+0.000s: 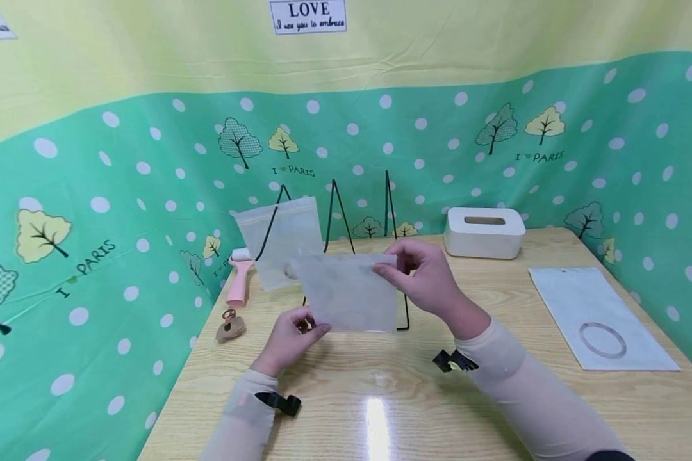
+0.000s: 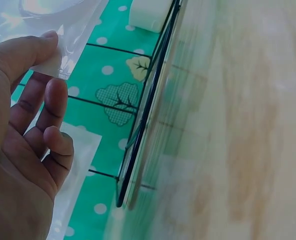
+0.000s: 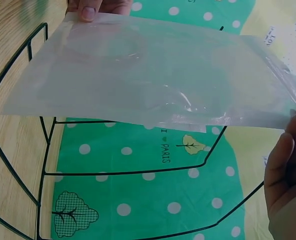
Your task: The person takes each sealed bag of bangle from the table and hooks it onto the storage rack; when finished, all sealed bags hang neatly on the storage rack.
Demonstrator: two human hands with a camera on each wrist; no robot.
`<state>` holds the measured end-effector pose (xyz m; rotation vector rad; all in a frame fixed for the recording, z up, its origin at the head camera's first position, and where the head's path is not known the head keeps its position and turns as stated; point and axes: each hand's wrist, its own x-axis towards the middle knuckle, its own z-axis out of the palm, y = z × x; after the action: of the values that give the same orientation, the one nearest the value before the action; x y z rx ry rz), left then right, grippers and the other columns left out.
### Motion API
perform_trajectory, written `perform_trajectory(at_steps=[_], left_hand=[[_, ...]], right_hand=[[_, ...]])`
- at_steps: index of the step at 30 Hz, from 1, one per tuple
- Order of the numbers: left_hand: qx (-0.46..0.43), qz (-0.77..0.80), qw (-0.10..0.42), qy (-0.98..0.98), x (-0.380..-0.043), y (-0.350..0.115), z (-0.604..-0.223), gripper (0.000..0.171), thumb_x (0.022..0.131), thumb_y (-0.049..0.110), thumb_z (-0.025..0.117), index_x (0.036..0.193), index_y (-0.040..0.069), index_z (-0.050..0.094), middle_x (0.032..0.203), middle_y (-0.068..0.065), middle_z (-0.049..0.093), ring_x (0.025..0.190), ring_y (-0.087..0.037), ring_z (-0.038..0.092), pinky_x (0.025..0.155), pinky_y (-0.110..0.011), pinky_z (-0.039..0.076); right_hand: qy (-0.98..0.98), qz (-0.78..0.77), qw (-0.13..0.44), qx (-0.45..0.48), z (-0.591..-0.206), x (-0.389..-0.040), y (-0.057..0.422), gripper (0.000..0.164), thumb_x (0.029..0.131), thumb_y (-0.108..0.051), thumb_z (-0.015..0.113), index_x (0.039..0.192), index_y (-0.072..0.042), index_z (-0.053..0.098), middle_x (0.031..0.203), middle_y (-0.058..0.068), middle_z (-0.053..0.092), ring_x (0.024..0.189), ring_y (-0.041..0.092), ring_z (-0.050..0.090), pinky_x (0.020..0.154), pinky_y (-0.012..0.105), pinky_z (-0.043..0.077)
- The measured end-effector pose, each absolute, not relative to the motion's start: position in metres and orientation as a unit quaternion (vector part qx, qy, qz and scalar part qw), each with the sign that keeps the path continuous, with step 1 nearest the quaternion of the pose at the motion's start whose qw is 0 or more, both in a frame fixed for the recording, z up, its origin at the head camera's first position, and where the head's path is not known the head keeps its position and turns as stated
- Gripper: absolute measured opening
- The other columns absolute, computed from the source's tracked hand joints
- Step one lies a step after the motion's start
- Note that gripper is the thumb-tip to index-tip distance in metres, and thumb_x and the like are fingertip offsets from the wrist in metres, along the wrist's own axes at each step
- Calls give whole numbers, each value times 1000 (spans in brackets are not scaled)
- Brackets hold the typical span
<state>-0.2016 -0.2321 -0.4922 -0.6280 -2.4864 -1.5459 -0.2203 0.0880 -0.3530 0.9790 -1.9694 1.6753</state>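
Observation:
A translucent frosted plastic bag (image 1: 352, 291) is stretched between both hands above the table. My left hand (image 1: 288, 336) pinches its lower left corner between thumb and fingers; in the left wrist view the other fingers (image 2: 57, 145) are loosely curled. At the upper right corner, my right hand (image 1: 423, 275) pinches the bag's edge. The right wrist view shows the bag (image 3: 137, 75) spanning the two hands. Behind it stands a black wire rack (image 1: 333, 211) with tall triangular dividers, partly hidden. A second translucent bag (image 1: 282, 230) leans in the rack's left section.
On the left lie a pink-handled lint roller (image 1: 239, 282) and a small brown item with a ring (image 1: 230, 326). A white tissue box (image 1: 484, 234) stands at the back right. A pale flat bag with a printed ring (image 1: 588, 314) lies at the right. Polka-dot cloth (image 1: 150, 269) surrounds the table.

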Motion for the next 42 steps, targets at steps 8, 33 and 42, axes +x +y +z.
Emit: perform_trajectory(at_steps=[8, 33, 42], left_hand=[[-198, -505, 81, -836, -205, -241, -491, 8, 93, 20, 83, 91, 16, 76, 81, 3, 69, 71, -17, 57, 63, -30, 48], [-193, -519, 115, -825, -188, -245, -458, 14, 95, 0, 75, 84, 5, 70, 79, -11, 65, 67, -31, 53, 61, -36, 44], [-188, -515, 113, -829, -189, -247, -460, 16, 97, 1, 74, 83, 5, 68, 80, -12, 64, 69, -31, 54, 63, -35, 45]], right_hand=[[-679, 618, 170, 357, -355, -220, 85, 12, 93, 5, 75, 90, -7, 72, 79, 6, 62, 58, 19, 55, 51, 27, 48], [-650, 666, 156, 331, -369, -238, 65, 8, 93, 4, 77, 90, -1, 72, 70, 12, 65, 55, 35, 59, 54, 32, 55], [-654, 666, 150, 326, -371, -242, 62, 8, 94, 1, 77, 89, -3, 72, 69, 11, 64, 55, 24, 61, 54, 32, 55]])
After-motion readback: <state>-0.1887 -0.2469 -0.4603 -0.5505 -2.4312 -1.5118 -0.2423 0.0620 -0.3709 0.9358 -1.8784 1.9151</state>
